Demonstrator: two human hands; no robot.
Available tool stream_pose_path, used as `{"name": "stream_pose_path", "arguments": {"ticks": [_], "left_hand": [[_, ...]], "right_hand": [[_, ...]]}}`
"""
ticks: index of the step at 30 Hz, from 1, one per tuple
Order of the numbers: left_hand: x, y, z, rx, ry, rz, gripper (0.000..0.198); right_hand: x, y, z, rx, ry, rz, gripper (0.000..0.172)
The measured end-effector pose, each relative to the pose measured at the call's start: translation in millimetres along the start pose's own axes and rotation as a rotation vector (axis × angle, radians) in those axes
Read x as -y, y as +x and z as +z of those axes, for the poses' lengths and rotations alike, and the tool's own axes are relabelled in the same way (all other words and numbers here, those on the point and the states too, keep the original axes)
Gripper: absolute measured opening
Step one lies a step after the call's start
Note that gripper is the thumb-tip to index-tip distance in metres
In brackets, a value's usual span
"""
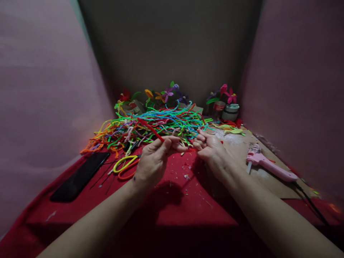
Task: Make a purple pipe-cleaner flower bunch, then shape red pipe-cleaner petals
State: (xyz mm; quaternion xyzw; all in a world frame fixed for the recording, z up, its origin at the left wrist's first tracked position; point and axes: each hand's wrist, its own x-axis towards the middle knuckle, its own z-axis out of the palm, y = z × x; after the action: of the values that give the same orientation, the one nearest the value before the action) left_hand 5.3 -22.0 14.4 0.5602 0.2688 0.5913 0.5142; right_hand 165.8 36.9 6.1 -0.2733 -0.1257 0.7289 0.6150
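Observation:
My left hand pinches a red pipe cleaner between thumb and forefinger. The fuzzy stem slants up and to the left over a heap of pipe cleaners in many colours. My right hand is a short way to the right, its fingers curled closed, and whatever is in them is hidden. A small red bit shows just beyond its knuckles. Scissors with yellow and orange handles lie left of my left hand, their blades hidden from view.
A black phone lies at the left on the red cloth, near several thin dark sticks. On the right, a pink glue gun rests on a cardboard sheet, its cord trailing forward. Pipe-cleaner flowers and a jar stand behind.

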Motion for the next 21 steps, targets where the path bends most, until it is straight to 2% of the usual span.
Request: {"name": "stream_pose_path", "arguments": {"ticks": [3,8,15,21], "left_hand": [[0.6,24.2,-8.9,-0.168,-0.292,-0.050,0.017],[-0.9,50.1,-32.2,-0.314,-0.377,-0.092,0.027],[6.5,55.9,-57.9,-0.370,-0.262,-0.050,0.020],[12.5,56.8,-60.0,-0.431,-0.089,-0.001,0.021]], "right_hand": [[1.1,-4.3,2.2,-0.004,-0.008,-0.049,0.027],[-2.3,-5.7,3.6,0.001,-0.033,-0.069,0.029],[1.0,-3.6,0.0,0.007,-0.014,-0.134,0.031],[11.2,-1.8,-2.0,0.058,0.039,-0.172,0.031]]}}
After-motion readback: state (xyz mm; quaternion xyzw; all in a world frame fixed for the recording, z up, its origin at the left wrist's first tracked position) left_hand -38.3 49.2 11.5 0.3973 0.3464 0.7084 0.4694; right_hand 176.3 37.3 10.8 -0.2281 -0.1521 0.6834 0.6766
